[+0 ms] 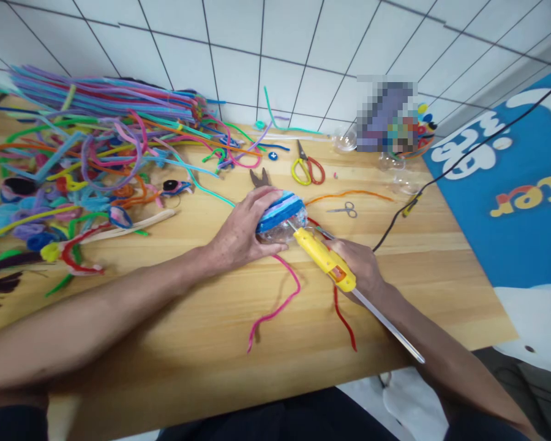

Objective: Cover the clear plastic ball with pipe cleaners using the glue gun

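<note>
My left hand [243, 229] is wrapped round a clear ball [280, 231] partly covered with blue, light blue and purple fuzzy strips [282, 211]. In my right hand [358, 263] is a yellow glue gun [324, 257], its nozzle touching or close to the ball's right side, just below the strips. A long clear glue stick [390, 327] sticks out of the gun's back end. A pink pipe cleaner [297, 288] lies below the ball, and a red one [344, 318] comes out from under my right hand.
Loose pipe cleaners [119, 153] and a big bundle [105, 95] cover the left. Behind the ball lie pliers [259, 178], red-yellow scissors [308, 165] and small scissors [348, 210]. Clear balls [344, 139] stand at the back right. A black cable [392, 220] crosses the table's right side.
</note>
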`<state>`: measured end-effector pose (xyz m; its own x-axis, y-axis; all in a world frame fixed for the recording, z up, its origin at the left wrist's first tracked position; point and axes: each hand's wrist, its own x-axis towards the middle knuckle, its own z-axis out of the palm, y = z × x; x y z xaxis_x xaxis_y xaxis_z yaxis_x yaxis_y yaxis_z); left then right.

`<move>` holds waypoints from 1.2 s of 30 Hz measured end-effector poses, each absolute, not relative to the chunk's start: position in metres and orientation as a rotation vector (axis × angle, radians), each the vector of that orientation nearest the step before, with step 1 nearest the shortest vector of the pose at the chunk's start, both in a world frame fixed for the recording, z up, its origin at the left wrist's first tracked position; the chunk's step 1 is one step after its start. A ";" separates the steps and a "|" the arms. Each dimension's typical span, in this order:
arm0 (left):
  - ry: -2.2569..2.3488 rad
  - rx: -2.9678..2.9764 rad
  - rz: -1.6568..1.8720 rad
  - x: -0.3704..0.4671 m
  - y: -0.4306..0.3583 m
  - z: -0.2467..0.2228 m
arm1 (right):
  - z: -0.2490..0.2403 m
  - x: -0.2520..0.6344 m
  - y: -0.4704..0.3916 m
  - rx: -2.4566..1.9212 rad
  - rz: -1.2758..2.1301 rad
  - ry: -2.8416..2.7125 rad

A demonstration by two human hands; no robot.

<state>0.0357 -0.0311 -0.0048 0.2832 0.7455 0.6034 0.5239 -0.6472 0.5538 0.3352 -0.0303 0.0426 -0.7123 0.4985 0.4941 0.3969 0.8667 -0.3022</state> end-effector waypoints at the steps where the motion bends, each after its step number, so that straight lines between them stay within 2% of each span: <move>1: 1.176 2.304 1.289 0.036 -0.031 -0.005 | 0.043 0.335 -0.030 -0.643 0.230 -2.453; 36: 1.159 2.306 1.291 0.037 -0.031 -0.003 | 0.039 0.326 -0.033 -0.604 0.139 -2.408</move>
